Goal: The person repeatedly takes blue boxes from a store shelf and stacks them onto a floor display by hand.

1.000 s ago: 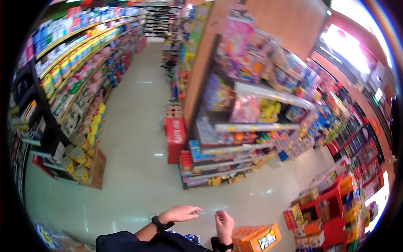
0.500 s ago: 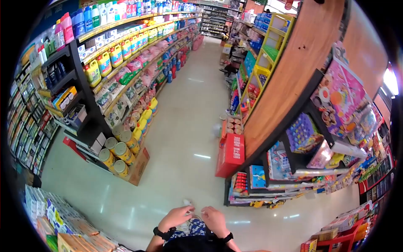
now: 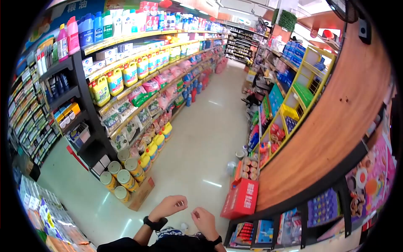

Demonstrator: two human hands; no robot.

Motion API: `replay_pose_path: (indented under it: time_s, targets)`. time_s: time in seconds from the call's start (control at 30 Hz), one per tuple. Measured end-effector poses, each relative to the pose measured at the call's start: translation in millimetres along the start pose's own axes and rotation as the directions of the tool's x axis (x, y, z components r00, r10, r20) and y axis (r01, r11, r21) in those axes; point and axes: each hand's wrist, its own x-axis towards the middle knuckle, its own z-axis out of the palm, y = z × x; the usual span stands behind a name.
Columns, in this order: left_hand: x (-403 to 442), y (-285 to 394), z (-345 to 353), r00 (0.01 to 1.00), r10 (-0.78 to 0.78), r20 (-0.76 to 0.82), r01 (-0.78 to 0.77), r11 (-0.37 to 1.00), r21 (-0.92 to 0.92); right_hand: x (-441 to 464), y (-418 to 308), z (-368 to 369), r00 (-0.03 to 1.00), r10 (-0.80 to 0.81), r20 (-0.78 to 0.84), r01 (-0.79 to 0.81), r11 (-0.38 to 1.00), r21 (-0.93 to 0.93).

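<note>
My left hand (image 3: 170, 207) is raised in front of my body, with a black band on the wrist. Its fingers curl loosely, a gap shows between thumb and fingertips, and I see nothing in it. To its right, my right hand (image 3: 204, 221) is held up with softly bent fingers and a dark wristband; nothing shows in it either. The hands are apart and touch no goods. Nearest on the left are large yellow tins (image 3: 126, 179) in a cardboard box (image 3: 143, 194); on the right stands a red carton (image 3: 240, 199) on the floor.
A long shelf on the left holds detergent jugs (image 3: 115, 82), bottles (image 3: 86, 31) and bagged goods. On the right are a yellow rack (image 3: 305, 69), a wooden panel (image 3: 323, 138) and a low toy display (image 3: 323, 208). The pale aisle floor (image 3: 201, 138) runs between them.
My view has tilted up and turned, so the left shelf appears larger and the toy display sits lower right. My hands remain raised, now a little farther apart.
</note>
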Motion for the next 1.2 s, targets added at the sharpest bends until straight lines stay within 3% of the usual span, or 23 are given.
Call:
replay_pose_path:
  time_s: [0.1,0.23,0.43,0.47,0.57,0.6,0.67,0.7,0.73,0.77,0.87,0.97,1.1,1.2]
  targets:
    - [52,-13,-3,0.999,0.048,-0.015,-0.047,0.995,0.085,43,20,-10,1.0,0.015,0.018,-0.014,0.997,-0.075]
    - [111,-39,0,0.976,-0.076,0.203,0.117,0.973,-0.2,91,54,-19,0.974,0.159,0.16,-0.153,0.987,-0.049]
    - [226,-78,-15,0.945,0.037,0.325,-0.019,0.998,-0.057,191,126,-6,0.996,0.087,-0.003,-0.087,0.996,0.036]
    - [248,-76,-26,0.926,0.007,0.377,0.028,0.996,-0.086,211,132,-7,0.996,0.082,-0.022,-0.081,0.995,0.054]
    - [320,-81,-56,0.943,0.054,0.33,-0.045,0.998,-0.034,297,107,-27,0.981,0.196,0.002,-0.196,0.98,-0.024]
    - [345,-80,-70,0.949,0.133,0.285,-0.119,0.991,-0.065,328,98,-31,0.985,0.162,-0.052,-0.162,0.987,0.001]
    - [395,-79,-95,0.963,0.141,0.232,-0.124,0.989,-0.087,378,91,-45,0.982,0.115,-0.149,-0.112,0.993,0.025]
    - [421,-80,-103,0.97,0.142,0.196,-0.124,0.987,-0.105,403,96,-49,0.979,0.118,-0.167,-0.097,0.987,0.126]
    - [446,-82,-111,0.979,0.126,0.158,-0.126,0.992,-0.009,430,104,-53,0.972,0.114,-0.204,-0.098,0.992,0.083]
    - [465,-82,-117,0.989,0.091,0.118,-0.086,0.995,-0.044,453,108,-57,0.966,0.109,-0.237,-0.101,0.994,0.045]
    - [521,-80,-143,0.999,-0.013,0.038,0.018,0.992,-0.127,516,97,-81,0.872,-0.029,-0.489,-0.024,0.994,-0.102]
    - [569,-103,-148,1.0,-0.016,0.026,0.021,0.976,-0.216,550,116,-98,0.791,-0.031,-0.611,-0.062,0.989,-0.132]
    - [634,-138,-152,0.989,-0.031,0.142,0.061,0.975,-0.213,586,187,-103,0.701,0.268,-0.661,-0.257,0.959,0.116]
    - [692,-152,-159,0.984,-0.019,0.179,0.054,0.98,-0.193,620,250,-113,0.586,0.321,-0.744,-0.225,0.947,0.231]
